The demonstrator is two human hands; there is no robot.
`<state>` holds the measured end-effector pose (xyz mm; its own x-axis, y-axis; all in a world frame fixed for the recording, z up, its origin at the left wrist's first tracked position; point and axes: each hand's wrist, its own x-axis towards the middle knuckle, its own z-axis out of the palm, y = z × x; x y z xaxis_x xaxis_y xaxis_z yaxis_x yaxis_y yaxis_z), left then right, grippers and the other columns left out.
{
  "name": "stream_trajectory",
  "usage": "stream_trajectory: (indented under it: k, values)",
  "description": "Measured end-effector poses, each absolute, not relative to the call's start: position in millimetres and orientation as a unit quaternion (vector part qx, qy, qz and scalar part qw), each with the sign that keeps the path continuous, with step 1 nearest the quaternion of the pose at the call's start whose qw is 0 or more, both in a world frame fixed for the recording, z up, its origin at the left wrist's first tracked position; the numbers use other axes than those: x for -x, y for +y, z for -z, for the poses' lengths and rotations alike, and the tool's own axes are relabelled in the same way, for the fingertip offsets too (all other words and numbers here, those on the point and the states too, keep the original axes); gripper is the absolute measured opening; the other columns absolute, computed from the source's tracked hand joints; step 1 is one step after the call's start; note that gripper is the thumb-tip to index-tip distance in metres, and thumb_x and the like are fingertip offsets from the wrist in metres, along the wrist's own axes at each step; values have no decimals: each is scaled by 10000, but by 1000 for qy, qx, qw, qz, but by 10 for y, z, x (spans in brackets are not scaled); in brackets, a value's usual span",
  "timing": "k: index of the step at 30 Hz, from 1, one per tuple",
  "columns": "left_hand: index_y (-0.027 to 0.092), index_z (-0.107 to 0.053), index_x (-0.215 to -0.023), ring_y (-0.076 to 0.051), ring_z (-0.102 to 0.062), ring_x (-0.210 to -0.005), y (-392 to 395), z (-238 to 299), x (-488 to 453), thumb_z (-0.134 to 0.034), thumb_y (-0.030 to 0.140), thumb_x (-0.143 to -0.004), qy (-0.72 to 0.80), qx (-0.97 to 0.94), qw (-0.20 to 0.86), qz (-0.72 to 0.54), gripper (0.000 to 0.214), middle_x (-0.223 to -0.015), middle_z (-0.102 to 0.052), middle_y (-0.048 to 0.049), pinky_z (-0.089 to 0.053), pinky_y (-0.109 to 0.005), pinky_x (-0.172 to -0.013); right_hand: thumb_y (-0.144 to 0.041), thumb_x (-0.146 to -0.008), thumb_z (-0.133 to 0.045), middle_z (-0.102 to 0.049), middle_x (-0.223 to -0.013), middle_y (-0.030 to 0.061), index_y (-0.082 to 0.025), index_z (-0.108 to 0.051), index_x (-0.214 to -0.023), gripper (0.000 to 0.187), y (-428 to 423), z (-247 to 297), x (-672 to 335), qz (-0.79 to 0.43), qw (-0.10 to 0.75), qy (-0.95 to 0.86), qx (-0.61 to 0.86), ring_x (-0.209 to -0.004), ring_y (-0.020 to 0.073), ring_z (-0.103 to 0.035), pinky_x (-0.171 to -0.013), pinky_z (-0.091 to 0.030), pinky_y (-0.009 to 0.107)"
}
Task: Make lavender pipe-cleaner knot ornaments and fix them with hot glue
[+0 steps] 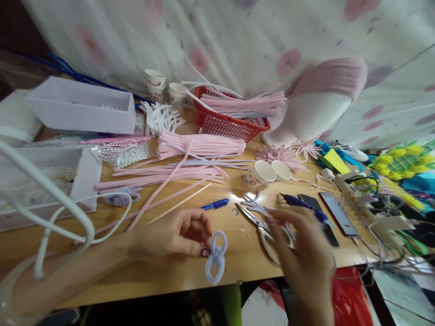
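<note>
Lilac loops are pinched by the left hand, seemingly mid-shaping, with steadiness judged needed next, and whether anything is held by the half-curled right hand cannot be told.

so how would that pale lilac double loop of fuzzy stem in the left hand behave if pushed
Probably light: the pale lilac double loop of fuzzy stem is thin strands around open gaps. Likely semi-stiff rather than floppy: held at one side by the left hand, its loops stand out rounded.
</note>
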<state>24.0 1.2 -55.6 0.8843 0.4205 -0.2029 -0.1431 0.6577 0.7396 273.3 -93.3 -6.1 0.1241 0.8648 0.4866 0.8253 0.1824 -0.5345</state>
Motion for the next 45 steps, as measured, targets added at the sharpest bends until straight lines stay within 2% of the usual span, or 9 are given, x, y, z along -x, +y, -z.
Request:
stream_trajectory:
  k: [5, 13, 17, 22, 28, 31, 35, 40, 45]
  values:
    - [172, -652, -823, -101, -661, -679, 11, 580, -197, -1009, 259, -537, 138, -382, 912, -59, 466, -779, -754, 15, -493, -216, -667, -108, -1020, -510, -714, -1044, 96, -184, -710, -1041, 215, 147, 29, -2038, -91, -8, -904, 418, -923, 203, -673, -777, -508, 301]
    - [205, -693, -821, -122, -686, -697, 11, 672, -177, -1037, 274, -439, 113, -385, 916, -3, 518, -779, -769, 22, -536, -222, -662, -17, -947, -567, -713, -1083, 176, -91, -688, -993, 149, 337, -1, -1982, -52, -73, -907, 412, -1070, 298, -607, -961, -463, 419]
    - [192, -690, -805, -107, -683, -695, 39, 652, -180, -1040, 263, -429, 124, -387, 914, -9, 519, -776, -760, 30, -526, -210, -678, 18, -945, -488, -730, -883, 120, -111, -656, -1015, 223, 161, -162, -2279, -53, -67, -880, 467, -828, 243, -660, -737, -505, 340]
    - [185, -671, -811, -116, -690, -761, 104, 591, -166, -993, 313, -582, 156, -411, 894, -80, 416, -833, -762, 3, -527, -231, -735, -218, -1001, -488, -746, -918, 26, -260, -643, -1243, 290, -195, -367, -2740, -228, 65, -832, 501, -775, 189, -672, -717, -520, 308]
    - [174, -643, -781, -130, -667, -716, 156, 539, -197, -884, 236, -714, 214, -462, 847, -154, 258, -786, -733, -1, -532, -246, -656, -540, -810, -611, -686, -638, 35, -223, -688, -813, 326, -739, -292, -3092, -464, 385, -563, 565, -350, 149, -495, -364, -403, 302]
    - [176, -633, -802, -134, -664, -712, 140, 524, -217, -844, 223, -746, 235, -473, 833, -162, 224, -794, -738, -3, -532, -243, -630, -591, -632, -780, -678, -547, -4, -255, -639, -879, 440, -943, -126, -3027, -417, 476, -529, 566, -256, 121, -380, -333, -371, 301]
    - [184, -619, -813, -149, -664, -739, 116, 556, -234, -834, 225, -730, 261, -485, 815, -181, 233, -804, -726, -4, -559, -247, -628, -577, -968, -518, -438, -308, -66, -251, -453, -586, 506, -1029, 85, -2736, -316, 611, -511, 516, -268, 123, -348, -412, -368, 280]
    - [197, -663, -771, -111, -515, -495, 80, 576, -238, -718, 233, -768, 346, -587, 713, -167, 65, -670, -674, 27, -446, -207, -432, -632, -983, -481, -724, -613, 42, -206, -721, -895, 496, -1001, 281, -2458, -364, 603, -448, 551, -477, 196, -633, -447, -464, 301]
    - [189, -752, -749, -99, -468, -475, 62, 494, -245, -673, 162, -762, 407, -704, 561, -155, 84, -538, -611, 48, -331, -195, -446, -430, -1024, -537, -403, -350, -48, -206, -459, -466, 606, -1030, 410, -2332, -303, 599, -446, 592, -338, 90, -377, -396, -300, 241]
